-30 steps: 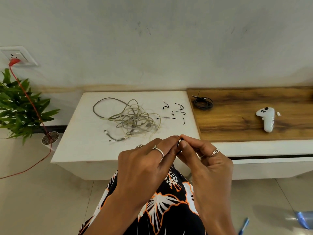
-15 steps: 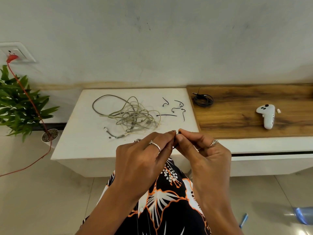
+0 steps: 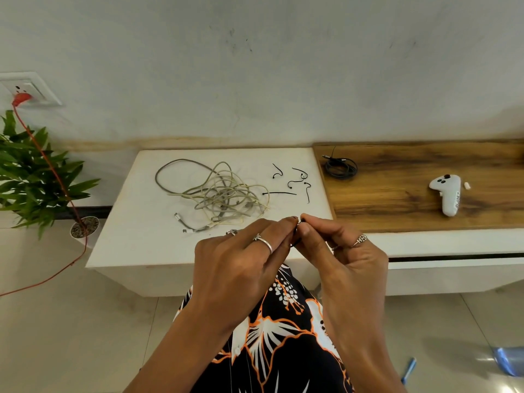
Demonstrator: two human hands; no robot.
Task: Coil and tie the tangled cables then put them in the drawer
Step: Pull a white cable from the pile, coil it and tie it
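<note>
We are pinching a small black tie (image 3: 297, 233) between the fingertips of the left hand (image 3: 241, 268) and the right hand (image 3: 337, 256), held together above the near edge of the white table (image 3: 136, 236), probably to prepare it for binding. The tangled cables (image 3: 224, 194) are lying uncoiled on the table, the spare ties (image 3: 295, 181) just beside them for reach. One coiled black cable (image 3: 340, 168) is resting on the wooden top (image 3: 411, 205).

White controller (image 3: 446, 194) on wooden top (image 3: 411, 211) — potted plant (image 3: 34, 177), red cord (image 3: 48, 165) left.
</note>
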